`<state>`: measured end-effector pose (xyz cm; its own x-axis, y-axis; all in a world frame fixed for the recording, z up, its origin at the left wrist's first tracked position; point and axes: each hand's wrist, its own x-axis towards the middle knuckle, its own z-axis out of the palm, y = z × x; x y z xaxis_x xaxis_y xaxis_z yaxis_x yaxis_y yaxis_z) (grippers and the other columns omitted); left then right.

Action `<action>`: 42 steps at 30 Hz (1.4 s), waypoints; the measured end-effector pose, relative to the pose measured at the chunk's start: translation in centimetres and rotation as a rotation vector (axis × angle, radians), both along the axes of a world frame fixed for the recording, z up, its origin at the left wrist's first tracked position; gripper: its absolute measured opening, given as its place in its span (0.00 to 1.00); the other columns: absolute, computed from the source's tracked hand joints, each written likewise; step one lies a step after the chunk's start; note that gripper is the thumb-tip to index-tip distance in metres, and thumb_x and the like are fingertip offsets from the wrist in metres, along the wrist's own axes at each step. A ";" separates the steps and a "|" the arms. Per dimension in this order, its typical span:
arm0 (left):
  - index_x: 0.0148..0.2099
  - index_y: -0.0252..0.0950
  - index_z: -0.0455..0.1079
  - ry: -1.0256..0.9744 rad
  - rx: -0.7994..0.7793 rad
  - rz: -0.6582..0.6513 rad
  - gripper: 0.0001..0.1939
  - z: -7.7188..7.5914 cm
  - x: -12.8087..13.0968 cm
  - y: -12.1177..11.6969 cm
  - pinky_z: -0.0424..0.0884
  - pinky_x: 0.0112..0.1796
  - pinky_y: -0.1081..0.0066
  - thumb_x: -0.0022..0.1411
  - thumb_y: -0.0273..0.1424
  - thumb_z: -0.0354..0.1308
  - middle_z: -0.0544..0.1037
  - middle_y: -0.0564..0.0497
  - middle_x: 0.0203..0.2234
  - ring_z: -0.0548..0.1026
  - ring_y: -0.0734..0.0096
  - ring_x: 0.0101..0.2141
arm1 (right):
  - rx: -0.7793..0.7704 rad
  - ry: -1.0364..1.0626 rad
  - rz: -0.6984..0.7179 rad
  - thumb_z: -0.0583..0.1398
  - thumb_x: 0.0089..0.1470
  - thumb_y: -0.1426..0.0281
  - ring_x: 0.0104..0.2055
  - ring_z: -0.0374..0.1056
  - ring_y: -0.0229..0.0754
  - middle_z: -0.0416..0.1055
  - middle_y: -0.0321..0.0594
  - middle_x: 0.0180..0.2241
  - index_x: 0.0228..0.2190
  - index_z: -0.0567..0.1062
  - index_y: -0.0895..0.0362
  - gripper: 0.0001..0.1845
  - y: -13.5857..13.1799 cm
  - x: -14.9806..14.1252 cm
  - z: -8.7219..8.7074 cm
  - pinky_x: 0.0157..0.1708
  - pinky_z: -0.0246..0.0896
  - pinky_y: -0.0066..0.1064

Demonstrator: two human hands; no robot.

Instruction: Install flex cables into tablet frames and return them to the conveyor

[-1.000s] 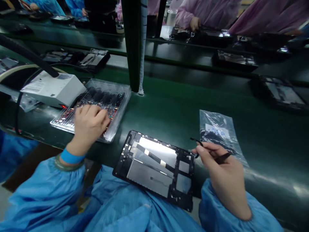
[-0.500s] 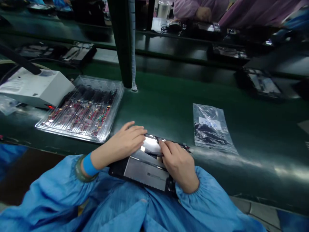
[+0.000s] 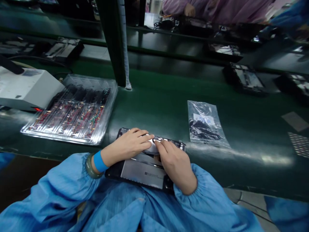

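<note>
An opened tablet with its silver battery and inner parts exposed rests tilted at the table's front edge, against my lap. My left hand lies over its upper left part, fingers stretched out and fingertips near the small parts along the far edge. Over the tablet's right side is my right hand, its thumb and fingers bent and pressed together at the same edge. What those fingers hold, if anything, is hidden. The two hands' fingertips are close to each other.
To the left, a clear plastic tray holds rows of circuit boards beside a white box with a red light. A clear bag lies right. A dark post rises behind. Several opened devices sit farther back; people work opposite.
My left hand has shifted right along the tablet, its fingertips closer to the right hand's. The tablet's upper left corner now shows. The whole view has swung slightly to the right.
</note>
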<state>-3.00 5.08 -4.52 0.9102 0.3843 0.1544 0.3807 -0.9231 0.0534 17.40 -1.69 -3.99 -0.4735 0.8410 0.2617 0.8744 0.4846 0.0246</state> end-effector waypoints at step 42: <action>0.60 0.29 0.64 0.063 -0.028 -0.002 0.21 0.0 0.1 -0.4 0.64 0.51 0.55 0.67 0.21 0.47 0.69 0.44 0.59 0.66 0.53 0.54 | 0.099 0.030 0.061 0.54 0.61 0.80 0.34 0.66 0.44 0.77 0.48 0.38 0.44 0.77 0.65 0.14 -0.9 3.3 -0.2 0.31 0.57 0.34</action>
<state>-2.90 4.67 -4.55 0.9187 0.3854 0.0864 0.3818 -0.9226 0.0550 20.66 -2.63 -4.24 -0.5140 0.7800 0.3568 0.8442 0.5338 0.0491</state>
